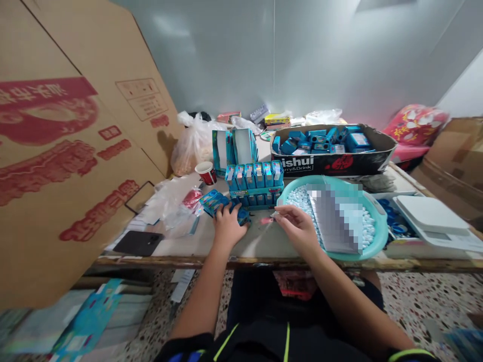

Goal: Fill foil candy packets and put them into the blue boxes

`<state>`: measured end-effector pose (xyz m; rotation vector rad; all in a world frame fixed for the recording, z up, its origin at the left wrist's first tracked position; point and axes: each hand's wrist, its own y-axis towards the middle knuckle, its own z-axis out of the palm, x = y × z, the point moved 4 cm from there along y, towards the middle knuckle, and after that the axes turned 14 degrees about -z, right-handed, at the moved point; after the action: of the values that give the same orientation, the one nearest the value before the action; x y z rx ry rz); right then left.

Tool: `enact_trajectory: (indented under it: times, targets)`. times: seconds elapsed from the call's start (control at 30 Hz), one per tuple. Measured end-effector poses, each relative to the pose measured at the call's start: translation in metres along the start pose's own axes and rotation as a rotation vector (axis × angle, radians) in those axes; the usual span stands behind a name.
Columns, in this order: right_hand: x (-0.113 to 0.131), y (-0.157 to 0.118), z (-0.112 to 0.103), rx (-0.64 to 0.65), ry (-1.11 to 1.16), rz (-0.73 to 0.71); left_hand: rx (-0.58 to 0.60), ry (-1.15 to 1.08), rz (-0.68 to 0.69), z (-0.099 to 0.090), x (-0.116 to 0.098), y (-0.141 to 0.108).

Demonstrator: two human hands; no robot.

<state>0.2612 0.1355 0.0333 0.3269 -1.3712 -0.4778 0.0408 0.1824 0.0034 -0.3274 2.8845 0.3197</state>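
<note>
My left hand [228, 227] lies over several small blue printed boxes [213, 201], its fingers curled round them; their tips are partly hidden. Thumb and forefinger of my right hand [298, 229] are pinched on a small pale piece [274, 215], too small to name. A pinkish smear or scrap [266, 220] shows on the table beside it. Just behind my hands stands a blue display carton [256, 192] with upright blue boxes [254, 176] in rows. Right of my right hand sits a turquoise basin [380, 226] holding many small white pieces [298, 198] and a partly blurred scoop-like sheet [324, 226].
Farther back are a black-sided carton [332, 164] full of blue boxes, folded blue cartons [241, 148] and a paper cup [206, 172]. A white scale [433, 216] stands at right, a dark phone [139, 243] at left. A large cardboard box [75, 151] walls off the left side.
</note>
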Motion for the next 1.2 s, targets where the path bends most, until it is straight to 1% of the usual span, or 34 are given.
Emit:
enact_trajectory:
  times: [0.1, 0.17, 0.23, 0.3, 0.37, 0.47, 0.53, 0.63, 0.7, 0.73, 0.8, 0.87, 0.9, 0.97, 1.03, 1.1, 1.2]
  targets:
    - [0.003, 0.005, 0.000, -0.010, 0.022, -0.004, -0.016, -0.032, 0.073, 0.002, 0.002, -0.009]
    - [0.005, 0.010, 0.001, -0.001, 0.043, -0.009, -0.027, -0.057, 0.113, 0.000, 0.004, -0.017]
    - [0.006, 0.016, 0.001, 0.008, 0.072, -0.004, -0.012, -0.073, 0.154, -0.002, 0.007, -0.022]
    - [0.006, 0.021, 0.002, 0.002, 0.111, 0.008, 0.052, -0.088, 0.209, -0.005, 0.012, -0.025]
    - [0.005, 0.024, 0.004, 0.004, 0.151, 0.030, 0.147, -0.116, 0.267, -0.007, 0.022, -0.027]
    - [0.001, 0.027, 0.010, 0.035, 0.199, 0.080, 0.273, -0.175, 0.356, -0.013, 0.036, -0.027]
    - [-0.001, 0.027, 0.015, 0.061, 0.228, 0.111, 0.329, -0.189, 0.386, -0.020, 0.040, -0.026]
    - [-0.006, 0.027, 0.023, 0.114, 0.243, 0.137, 0.380, -0.195, 0.342, -0.034, 0.034, -0.025]
    - [-0.008, 0.026, 0.028, 0.189, 0.214, 0.141, 0.352, -0.310, 0.267, -0.046, 0.024, -0.027]
    - [-0.008, 0.024, 0.031, 0.230, 0.190, 0.135, 0.323, -0.431, 0.207, -0.052, 0.020, -0.028]
    - [-0.007, 0.021, 0.035, 0.299, 0.123, 0.101, 0.284, -0.765, 0.040, -0.061, 0.013, -0.034]
    - [-0.002, 0.018, 0.038, 0.358, 0.043, 0.045, 0.312, -1.056, -0.118, -0.060, 0.008, -0.043]
    - [0.001, 0.016, 0.041, 0.409, 0.001, 0.018, 0.353, -1.136, -0.158, -0.058, 0.004, -0.048]
    - [0.007, 0.015, 0.047, 0.540, -0.078, -0.028, 0.420, -1.160, -0.145, -0.053, -0.007, -0.056]
    - [0.013, 0.014, 0.051, 0.657, -0.151, -0.076, 0.411, -1.109, -0.099, -0.049, -0.014, -0.061]
    - [0.017, 0.015, 0.054, 0.708, -0.217, -0.147, 0.309, -1.039, -0.069, -0.048, -0.017, -0.062]
    - [0.017, 0.014, 0.058, 0.745, -0.307, -0.259, 0.133, -0.846, 0.009, -0.049, -0.014, -0.063]
